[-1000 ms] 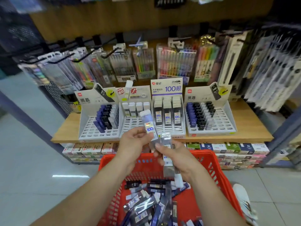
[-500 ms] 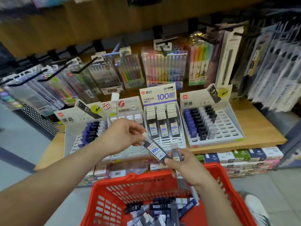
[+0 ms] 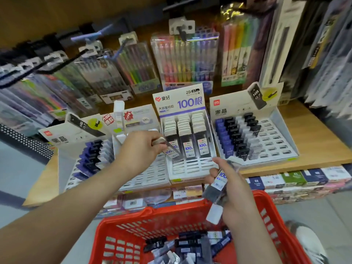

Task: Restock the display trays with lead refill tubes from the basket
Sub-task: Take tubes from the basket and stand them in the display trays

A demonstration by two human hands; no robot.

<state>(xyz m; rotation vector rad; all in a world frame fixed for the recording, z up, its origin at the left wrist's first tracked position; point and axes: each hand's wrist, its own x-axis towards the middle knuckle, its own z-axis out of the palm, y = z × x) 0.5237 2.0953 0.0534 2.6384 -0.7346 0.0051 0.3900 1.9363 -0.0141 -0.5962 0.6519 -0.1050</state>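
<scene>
Pinches one lead refill tube (image 3: pixel 172 151) in fingers of left hand (image 3: pixel 139 149) over the middle tray (image 3: pixel 190 170), near the shelf (image 3: pixel 314 141) front edge. Clamps perhaps two spare tubes (image 3: pixel 219 185) in right hand (image 3: pixel 236 193) above basket (image 3: pixel 133 221). Seems light, rigid, slick; best gripped across flat sides.

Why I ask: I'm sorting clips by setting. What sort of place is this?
Most likely a stationery shop aisle. Clear packs of coloured pens hang in rows, white cardboard display trays of lead refill tubes stand on a wooden shelf, and a red plastic shopping basket holds loose stock.
</scene>
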